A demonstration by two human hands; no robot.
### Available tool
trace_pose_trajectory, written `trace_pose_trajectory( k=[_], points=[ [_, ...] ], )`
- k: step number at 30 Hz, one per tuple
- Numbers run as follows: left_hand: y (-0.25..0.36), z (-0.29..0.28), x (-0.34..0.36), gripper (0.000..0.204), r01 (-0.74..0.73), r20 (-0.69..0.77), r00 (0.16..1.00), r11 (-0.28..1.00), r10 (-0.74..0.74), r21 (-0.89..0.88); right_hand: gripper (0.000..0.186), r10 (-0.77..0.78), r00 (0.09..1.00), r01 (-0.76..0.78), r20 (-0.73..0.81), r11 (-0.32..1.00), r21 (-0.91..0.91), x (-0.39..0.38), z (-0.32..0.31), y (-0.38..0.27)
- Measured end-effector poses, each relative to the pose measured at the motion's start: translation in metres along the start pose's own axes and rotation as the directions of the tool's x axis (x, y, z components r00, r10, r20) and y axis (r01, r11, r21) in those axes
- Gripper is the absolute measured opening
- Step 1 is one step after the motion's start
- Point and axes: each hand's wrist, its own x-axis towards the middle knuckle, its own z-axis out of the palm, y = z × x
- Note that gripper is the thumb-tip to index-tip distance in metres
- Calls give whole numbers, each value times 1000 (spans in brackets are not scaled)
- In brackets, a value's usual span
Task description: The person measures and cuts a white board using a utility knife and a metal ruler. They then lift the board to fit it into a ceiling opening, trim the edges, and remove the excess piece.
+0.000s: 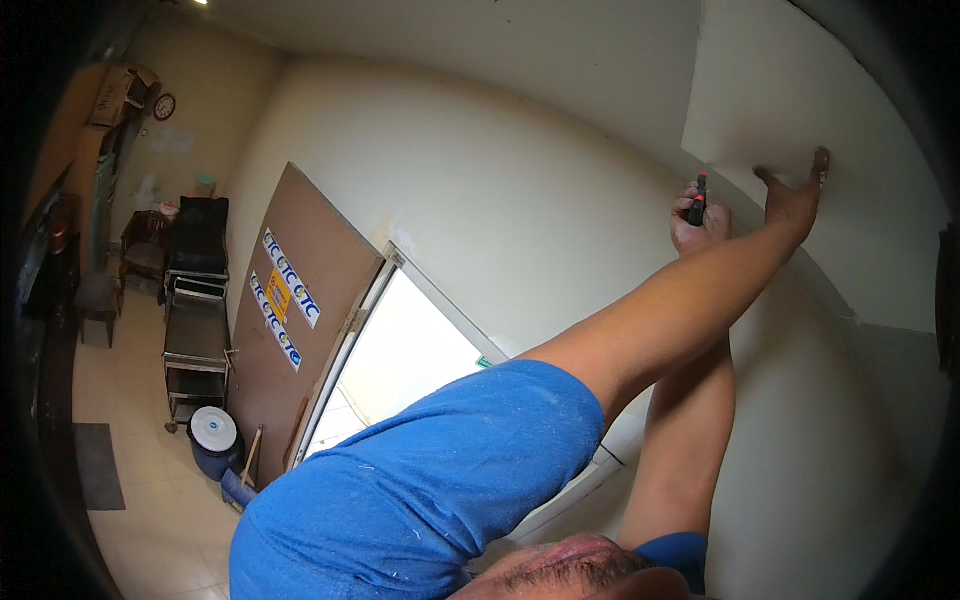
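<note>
My left arm crosses the view, and my left hand (797, 203) is raised against a pale flat panel (755, 85) at the upper right. Its visible fingers are spread, and it holds nothing. Just to its left is my right hand (698, 232), up near the panel's lower edge. It is closed around a slim black-and-red hand tool (698, 207) whose exact kind I cannot make out. The tool points upward, its red-tipped end standing out above the fist. I cannot tell whether it touches the panel.
Behind my arms runs a cream wall (480, 180). A brown door (310, 270) with stickers stands open beside a bright doorway (400, 370). At the left are a black-and-metal stretcher-like couch (195, 310), a wooden chair (145, 245), a lidded blue drum (215, 440) and a dark mat (98, 465).
</note>
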Motion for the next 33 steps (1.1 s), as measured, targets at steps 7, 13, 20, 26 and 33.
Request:
trace_pose_trajectory(
  k=[7, 13, 20, 26, 33],
  points=[
    [1, 10, -12, 140, -44, 11, 999, 991, 46, -124, 12, 54, 993, -65, 107, 992, 105, 5, -12, -28],
    [-6, 7, 13, 137, -75, -43, 997, 991, 71, -107, 17, -75, 982, 81, 174, 996, -30, -29, 21, 14],
    [11, 4, -20, 142, 49, 6, 999, 995, -49, -92, 31, -174, 982, 189, 74, 899, -396, -66, 21, 30],
    [9, 1, -21, 145, 11, 19, 1000, 993, -9, -118, 44, -588, 793, 526, 158, 530, -665, -124, -57, -1],
    [2, 7, -11, 144, -16, -20, 1000, 992, 14, -122, 36, -796, 204, 107, 570, -560, -821, -207, 2, -163]
  ],
)
